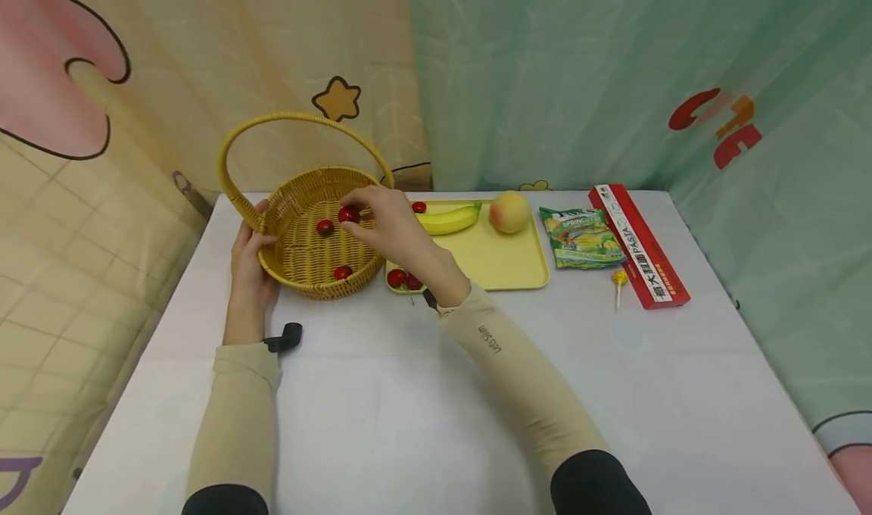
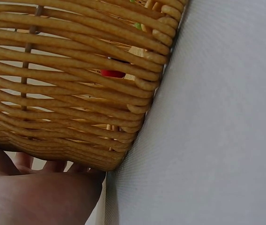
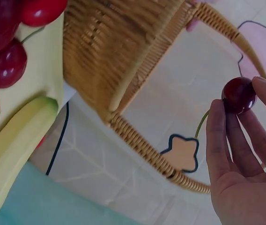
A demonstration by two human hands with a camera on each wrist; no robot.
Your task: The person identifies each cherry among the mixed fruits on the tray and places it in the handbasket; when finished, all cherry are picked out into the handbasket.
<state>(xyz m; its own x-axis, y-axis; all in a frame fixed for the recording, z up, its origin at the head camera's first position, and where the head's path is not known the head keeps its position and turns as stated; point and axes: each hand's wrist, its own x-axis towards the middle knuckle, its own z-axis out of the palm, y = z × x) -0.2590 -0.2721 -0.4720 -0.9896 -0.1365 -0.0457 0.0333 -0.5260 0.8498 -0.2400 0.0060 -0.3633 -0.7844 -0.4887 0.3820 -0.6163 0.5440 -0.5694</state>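
Observation:
My left hand grips the left side of a yellow wicker basket, its thumb over the rim. In the left wrist view, the fingers pass behind the woven wall. Over the basket's right side, my right hand pinches a dark red cherry between thumb and fingertips, and a green stem hangs from the fruit. One cherry lies on the basket floor and another cherry near its front wall. Under the right wrist, more cherries sit at the left front corner of a yellow tray.
A banana and a peach lie along the tray's back, with a red fruit behind the banana. To the right are a green snack bag, a yellow lollipop and a red pasta box. The basket's tall handle arches up behind.

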